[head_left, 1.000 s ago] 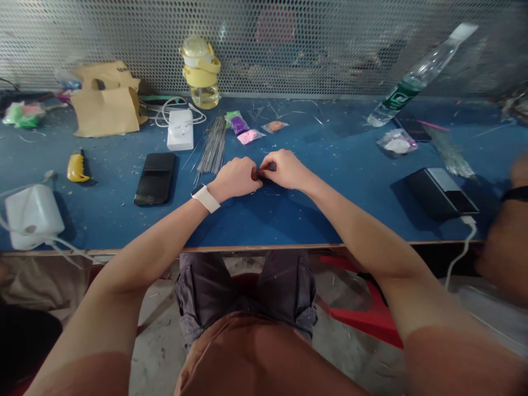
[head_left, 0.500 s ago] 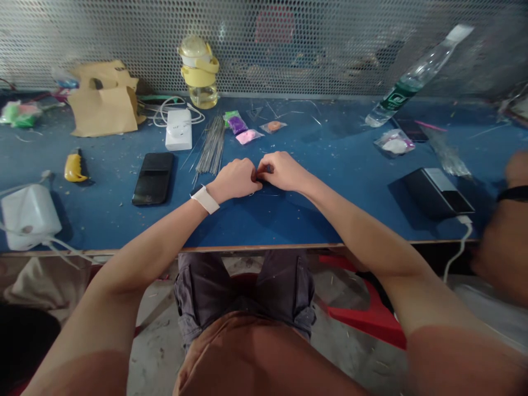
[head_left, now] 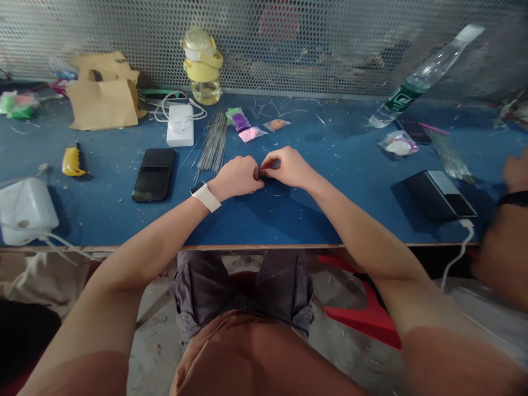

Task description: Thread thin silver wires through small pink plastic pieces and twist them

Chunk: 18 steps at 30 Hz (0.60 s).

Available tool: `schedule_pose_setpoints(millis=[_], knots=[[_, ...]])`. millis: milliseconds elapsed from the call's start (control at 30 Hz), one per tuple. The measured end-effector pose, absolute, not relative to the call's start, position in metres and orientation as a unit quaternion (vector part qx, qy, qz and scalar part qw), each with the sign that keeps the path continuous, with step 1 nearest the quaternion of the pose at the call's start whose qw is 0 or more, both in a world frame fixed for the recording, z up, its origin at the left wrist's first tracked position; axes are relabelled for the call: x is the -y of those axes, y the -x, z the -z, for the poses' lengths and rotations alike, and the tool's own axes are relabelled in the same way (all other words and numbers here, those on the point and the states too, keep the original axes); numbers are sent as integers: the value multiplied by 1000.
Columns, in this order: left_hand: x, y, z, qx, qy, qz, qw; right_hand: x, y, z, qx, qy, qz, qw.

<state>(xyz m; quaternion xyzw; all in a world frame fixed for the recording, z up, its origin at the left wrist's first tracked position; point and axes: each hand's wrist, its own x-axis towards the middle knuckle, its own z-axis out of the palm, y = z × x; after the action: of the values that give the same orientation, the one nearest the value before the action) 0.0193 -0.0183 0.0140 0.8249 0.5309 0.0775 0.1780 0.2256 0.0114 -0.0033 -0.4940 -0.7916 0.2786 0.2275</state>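
Note:
My left hand, with a pale band at the wrist, is closed palm down with thumb and index finger pressed together. Its fingertips meet those of my right hand, which is curled into a pinch. A thin wire runs out below the fingers and curves over the blue table. The pinched part is mostly hidden. Just beyond my left hand lies a bundle of thin grey wires. Small bags of purple clay-like stuff, pink stuff and orange stuff lie beyond both hands.
Left are a black phone, a yellow cutter, a white adapter and a paper bag. A yellow-lidded bottle stands behind. Right are a leaning water bottle, a dark box-like device and another person's arm.
My right hand has drawn slightly right, and its pinch shows more plainly. More of the thin wire's curve shows below it. My left hand has barely moved; the view has shifted slightly.

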Motion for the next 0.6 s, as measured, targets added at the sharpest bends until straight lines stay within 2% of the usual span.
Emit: schedule_pose_setpoints(millis=[167,367,600], knots=[[16,-10,-16,-484,-858,-109,129,-14,-224,9,759,515,-317,241],[17,-8,-17,-491,-855,-109,127,-11,-226,4,723,538,-371,226],[16,-8,-15,-476,-863,-107,134,-13,-228,2,749,551,-306,205]])
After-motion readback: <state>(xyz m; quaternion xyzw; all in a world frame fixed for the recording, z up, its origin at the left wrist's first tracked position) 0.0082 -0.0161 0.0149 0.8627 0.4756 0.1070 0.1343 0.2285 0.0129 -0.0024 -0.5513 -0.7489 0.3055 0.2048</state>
